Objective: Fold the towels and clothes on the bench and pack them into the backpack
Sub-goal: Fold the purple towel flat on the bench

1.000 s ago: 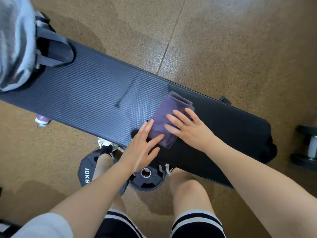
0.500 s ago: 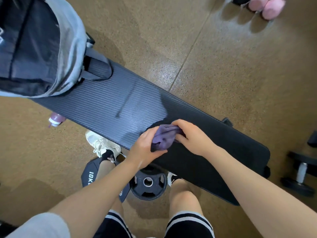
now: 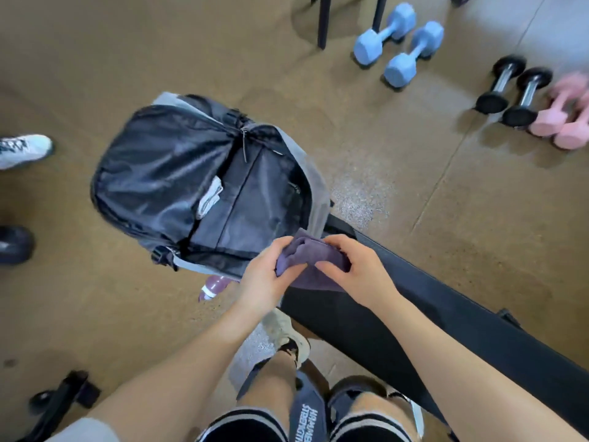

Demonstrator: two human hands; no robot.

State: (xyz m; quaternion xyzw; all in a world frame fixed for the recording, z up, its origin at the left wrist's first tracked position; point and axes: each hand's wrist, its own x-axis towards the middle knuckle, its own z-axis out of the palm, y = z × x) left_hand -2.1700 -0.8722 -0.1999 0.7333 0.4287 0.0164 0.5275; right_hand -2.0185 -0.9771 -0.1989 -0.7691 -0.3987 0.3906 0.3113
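A folded purple towel (image 3: 314, 255) is held in the air between both hands, just at the near edge of the backpack. My left hand (image 3: 266, 275) grips its left end and my right hand (image 3: 357, 269) grips its right end. The grey and black backpack (image 3: 178, 173) lies open on the far end of the black bench (image 3: 414, 317), its dark lining showing. A white folded item (image 3: 210, 197) sits inside it.
Blue dumbbells (image 3: 398, 46), black dumbbells (image 3: 513, 90) and pink dumbbells (image 3: 564, 119) lie on the brown floor at the upper right. A purple bottle (image 3: 213, 287) lies under the backpack. Another person's shoes (image 3: 22, 151) are at the left edge.
Both hands lifted the folded purple towel off the bench and carried it left toward the open backpack. The view swung left and up, bringing the backpack fully into sight.
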